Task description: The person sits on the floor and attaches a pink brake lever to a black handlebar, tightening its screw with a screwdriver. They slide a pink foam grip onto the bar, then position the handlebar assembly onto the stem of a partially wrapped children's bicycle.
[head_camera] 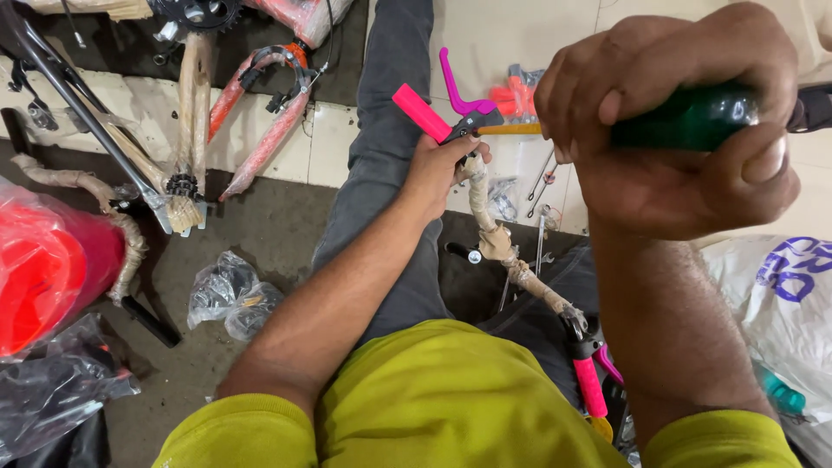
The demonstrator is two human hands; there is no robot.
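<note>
Gripping wrapped handlebar (485, 212) near pink grip (419, 112), left hand (442, 169); right hand (667, 121) fingers closed round green tool handle (689, 121).

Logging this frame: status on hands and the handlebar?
Left hand gripping wrapped handlebar at the pink grip and brake lever. Right hand closed on green screwdriver handle, shaft at the lever clamp. Spanners on floor behind, clear.
</note>
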